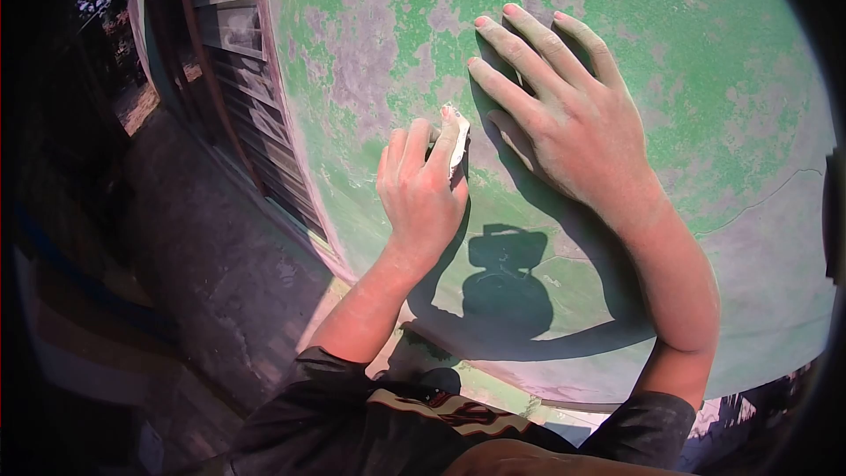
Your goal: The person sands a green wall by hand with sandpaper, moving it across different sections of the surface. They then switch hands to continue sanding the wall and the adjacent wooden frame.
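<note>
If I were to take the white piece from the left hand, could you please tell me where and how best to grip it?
I'd pinch the white piece by its exposed long edge, coming from the side facing the right hand. That edge shows as a narrow strip, while the left hand's fingers cover the opposite side.

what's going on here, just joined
A person is at a wall of patchy green paint with greyish areas. The left hand pinches a small whitish piece up at the wall; its exact material is hard to tell. The right hand is spread against the wall, holding nothing visible. Both hands look dusty, and the person's shadow falls between the arms.
</note>
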{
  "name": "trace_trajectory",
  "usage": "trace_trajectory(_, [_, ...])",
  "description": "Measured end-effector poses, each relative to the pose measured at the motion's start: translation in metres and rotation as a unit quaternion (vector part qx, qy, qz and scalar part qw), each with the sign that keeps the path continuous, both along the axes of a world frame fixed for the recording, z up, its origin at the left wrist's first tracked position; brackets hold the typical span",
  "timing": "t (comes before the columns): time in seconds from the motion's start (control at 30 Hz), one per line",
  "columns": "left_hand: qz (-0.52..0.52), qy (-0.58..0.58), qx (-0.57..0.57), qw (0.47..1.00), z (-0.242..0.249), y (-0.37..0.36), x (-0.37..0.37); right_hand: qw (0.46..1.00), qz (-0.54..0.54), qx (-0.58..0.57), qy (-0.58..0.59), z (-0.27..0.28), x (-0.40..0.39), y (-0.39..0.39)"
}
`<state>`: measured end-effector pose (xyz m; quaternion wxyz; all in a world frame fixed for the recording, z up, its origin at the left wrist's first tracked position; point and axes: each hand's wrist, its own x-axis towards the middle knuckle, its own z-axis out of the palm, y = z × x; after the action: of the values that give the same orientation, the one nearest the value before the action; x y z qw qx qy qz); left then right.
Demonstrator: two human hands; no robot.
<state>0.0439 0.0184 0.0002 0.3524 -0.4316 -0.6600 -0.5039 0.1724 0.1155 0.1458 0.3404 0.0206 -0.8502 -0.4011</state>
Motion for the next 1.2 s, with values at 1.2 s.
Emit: trace_trajectory(1.2, [0.050,-0.124,0.037,0.990,-0.050,-0.010,-0.092,1.000,-0.020,0.013,-0.015,-0.005,0.004,-0.006])
